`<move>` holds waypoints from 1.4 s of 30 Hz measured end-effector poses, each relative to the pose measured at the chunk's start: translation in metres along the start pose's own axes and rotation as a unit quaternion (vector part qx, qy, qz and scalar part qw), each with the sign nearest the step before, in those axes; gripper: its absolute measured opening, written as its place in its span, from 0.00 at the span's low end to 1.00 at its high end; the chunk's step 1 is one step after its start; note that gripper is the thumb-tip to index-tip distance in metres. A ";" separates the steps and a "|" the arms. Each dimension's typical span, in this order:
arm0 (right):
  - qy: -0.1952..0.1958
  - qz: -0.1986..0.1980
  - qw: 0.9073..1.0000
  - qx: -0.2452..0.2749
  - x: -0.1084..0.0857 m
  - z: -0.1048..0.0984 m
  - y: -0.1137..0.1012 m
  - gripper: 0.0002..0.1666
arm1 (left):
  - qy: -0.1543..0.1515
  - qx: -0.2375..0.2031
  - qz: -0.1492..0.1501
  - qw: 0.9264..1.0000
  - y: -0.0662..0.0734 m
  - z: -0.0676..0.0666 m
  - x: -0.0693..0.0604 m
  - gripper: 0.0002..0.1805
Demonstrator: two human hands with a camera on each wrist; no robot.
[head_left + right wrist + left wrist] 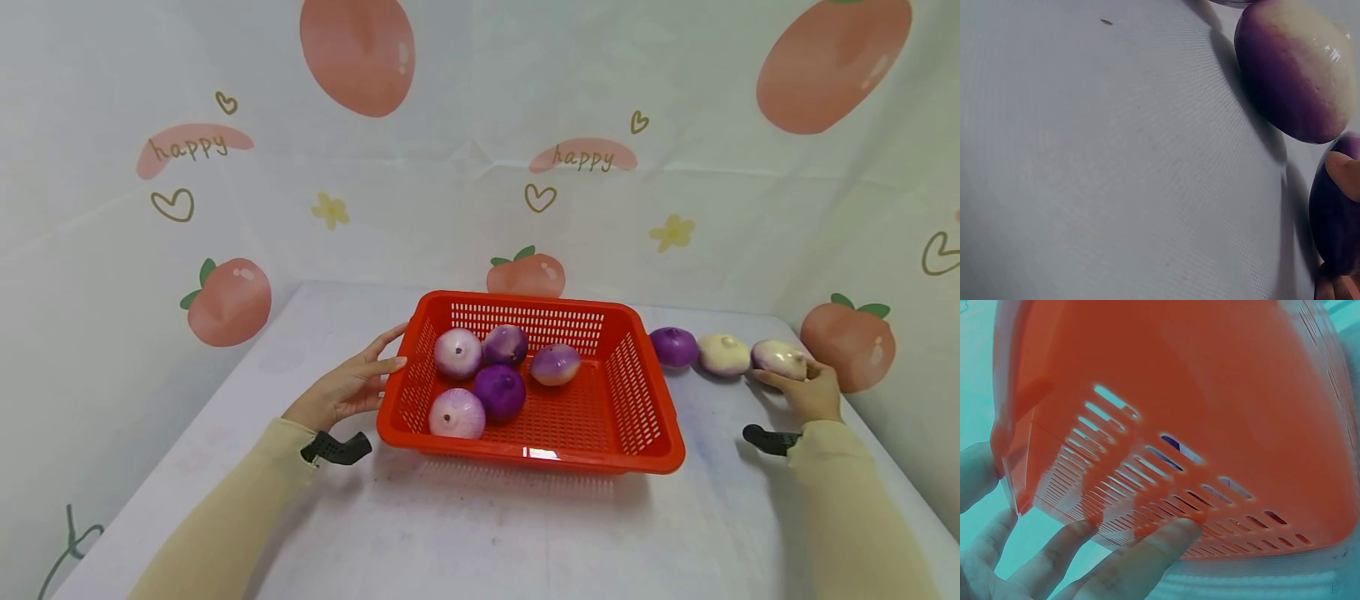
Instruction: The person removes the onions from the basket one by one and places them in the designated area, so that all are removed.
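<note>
My left hand (341, 390) grips the left rim of a red plastic basket (600, 460); its thumb is at the rim. In the left wrist view, its fingers (1169, 540) press against the slotted outer wall (1210, 381). Several purple and whitish onions, one deep purple onion (499, 392) among them, lie in the basket's left and middle part. At the far right, my right hand (817, 393) holds a white-and-purple onion (777, 357) on the table. The right wrist view shows its thumb on the onion (1329, 215); most of that hand is out of frame.
Between the basket and the held onion, a purple onion (674, 347) and a cream onion (723, 356) stand in a row on the white-covered table (480, 542). A printed fabric backdrop (450, 167) rises behind the table. Black wrist mounts (337, 448) sit on both sleeves.
</note>
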State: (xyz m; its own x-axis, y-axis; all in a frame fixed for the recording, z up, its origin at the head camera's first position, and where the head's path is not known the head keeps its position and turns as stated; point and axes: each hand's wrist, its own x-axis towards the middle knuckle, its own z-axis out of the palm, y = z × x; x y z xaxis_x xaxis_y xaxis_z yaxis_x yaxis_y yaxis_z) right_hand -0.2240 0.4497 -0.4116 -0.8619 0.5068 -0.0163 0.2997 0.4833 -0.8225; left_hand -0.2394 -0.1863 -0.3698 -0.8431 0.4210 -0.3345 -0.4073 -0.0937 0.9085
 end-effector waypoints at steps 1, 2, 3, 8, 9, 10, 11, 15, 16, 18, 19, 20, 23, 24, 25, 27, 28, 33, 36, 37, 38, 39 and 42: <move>0.001 -0.003 1.000 -0.001 0.000 0.000 0.000 0.51 | 0.001 0.000 0.000 1.000 0.000 0.000 0.000 0.36; -0.001 -0.005 1.000 -0.003 -0.001 0.000 0.000 0.51 | 0.001 0.001 0.000 1.000 0.000 0.000 0.000 0.36; -0.001 -0.006 1.000 -0.006 -0.001 0.000 -0.001 0.51 | 0.000 0.001 0.000 1.000 0.000 0.000 0.000 0.36; -0.007 -0.009 1.000 -0.020 -0.002 0.000 -0.004 0.50 | -0.003 -0.003 0.003 1.000 0.000 -0.001 0.000 0.36; -0.009 -0.006 1.000 -0.020 -0.002 0.001 -0.004 0.50 | -0.003 -0.003 0.003 1.000 0.000 -0.001 0.000 0.37; -0.010 -0.004 1.000 -0.020 -0.002 0.001 -0.004 0.51 | -0.004 -0.004 0.004 1.000 0.000 -0.001 0.000 0.37; -0.011 -0.003 1.000 -0.022 0.000 0.001 -0.004 0.51 | -0.004 -0.005 0.004 1.000 0.000 -0.001 0.000 0.37; -0.017 0.003 1.000 -0.022 0.006 0.000 0.000 0.53 | -0.003 -0.005 0.005 1.000 0.000 0.000 -0.001 0.36; -0.018 0.003 1.000 -0.022 0.007 0.000 0.001 0.53 | -0.003 -0.005 0.006 1.000 0.000 0.000 -0.001 0.36; -0.020 0.004 1.000 -0.017 0.010 -0.001 0.003 0.53 | -0.003 -0.006 0.007 1.000 0.000 0.000 -0.001 0.37; -0.020 0.005 1.000 -0.013 0.010 -0.001 0.004 0.53 | -0.003 -0.006 0.007 1.000 0.000 0.000 -0.001 0.37; -0.022 0.005 1.000 -0.009 0.011 -0.001 0.004 0.54 | -0.004 -0.007 0.007 1.000 0.000 0.000 -0.001 0.37; -0.023 0.004 1.000 -0.004 0.012 -0.002 0.005 0.54 | -0.005 -0.008 0.007 1.000 0.000 0.000 -0.001 0.37; -0.024 0.004 1.000 -0.004 0.012 -0.002 0.005 0.54 | -0.005 -0.009 0.007 1.000 0.000 0.000 -0.001 0.37; -0.025 0.004 1.000 -0.005 0.012 -0.002 0.005 0.55 | -0.005 -0.009 0.006 1.000 0.000 0.000 -0.001 0.37; -0.029 0.004 1.000 -0.011 0.011 -0.002 0.004 0.55 | -0.005 -0.010 0.006 1.000 0.001 0.000 -0.001 0.37; -0.032 0.005 0.999 -0.013 0.011 -0.002 0.003 0.56 | -0.004 -0.009 0.005 1.000 0.001 0.000 -0.001 0.37; -0.046 0.021 0.999 -0.010 0.009 -0.004 0.001 0.58 | -0.004 -0.007 0.004 1.000 0.000 0.000 -0.001 0.36; -0.051 0.035 0.998 -0.005 0.009 -0.005 0.002 0.61 | -0.006 -0.009 0.004 1.000 0.000 0.000 -0.001 0.36; -0.052 0.038 0.998 -0.003 0.009 -0.005 0.002 0.61 | -0.006 -0.009 0.004 1.000 0.000 0.000 0.000 0.36; -0.054 0.040 0.998 0.000 0.009 -0.005 0.002 0.62 | -0.006 -0.008 0.004 1.000 0.000 0.000 0.000 0.36; -0.055 0.042 0.998 0.001 0.010 -0.006 0.002 0.62 | -0.006 -0.008 0.004 1.000 0.000 0.000 -0.001 0.36; -0.059 0.046 0.997 -0.003 0.010 -0.006 0.001 0.63 | -0.005 -0.004 0.005 1.000 0.000 0.000 0.000 0.36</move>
State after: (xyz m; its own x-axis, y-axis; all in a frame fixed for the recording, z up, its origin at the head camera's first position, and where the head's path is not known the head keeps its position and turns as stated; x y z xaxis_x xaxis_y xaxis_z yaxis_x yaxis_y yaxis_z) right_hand -0.2295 0.4599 -0.4092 -0.8726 0.4620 -0.1585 0.3819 0.4429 -0.8112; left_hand -0.2389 -0.1862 -0.3699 -0.8441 0.4283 -0.3226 -0.4010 -0.1049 0.9100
